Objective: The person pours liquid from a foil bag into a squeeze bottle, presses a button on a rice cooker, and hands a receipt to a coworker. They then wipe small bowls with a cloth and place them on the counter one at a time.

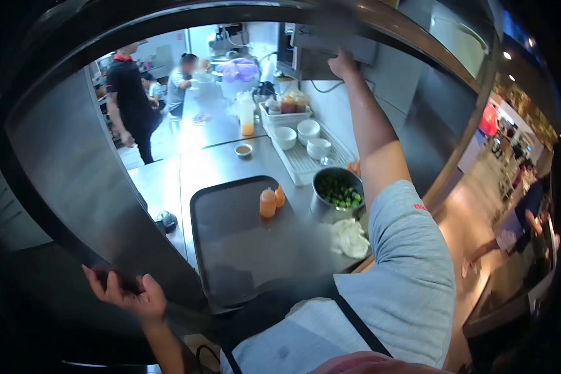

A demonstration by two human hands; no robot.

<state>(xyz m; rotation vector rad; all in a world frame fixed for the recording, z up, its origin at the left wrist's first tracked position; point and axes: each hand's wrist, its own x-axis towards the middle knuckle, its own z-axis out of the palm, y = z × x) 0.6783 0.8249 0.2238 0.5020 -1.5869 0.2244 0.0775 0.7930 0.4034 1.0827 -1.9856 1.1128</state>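
My left hand is raised at the lower left beside a metal panel, its fingers apart and nothing in it. My right arm stretches up and forward over the counter. At its end my right hand, fingers curled, is up against a grey box-like unit on the wall; a blurred smear covers part of that spot, and what the fingers hold, if anything, is hidden. Below, a dark tray lies on the steel counter with two orange squeeze bottles standing on it.
Right of the tray stand a metal pot of green limes and a crumpled whitish cloth. Behind are a white rack with stacked white bowls, a small sauce bowl and a bottle. A person in black stands far left.
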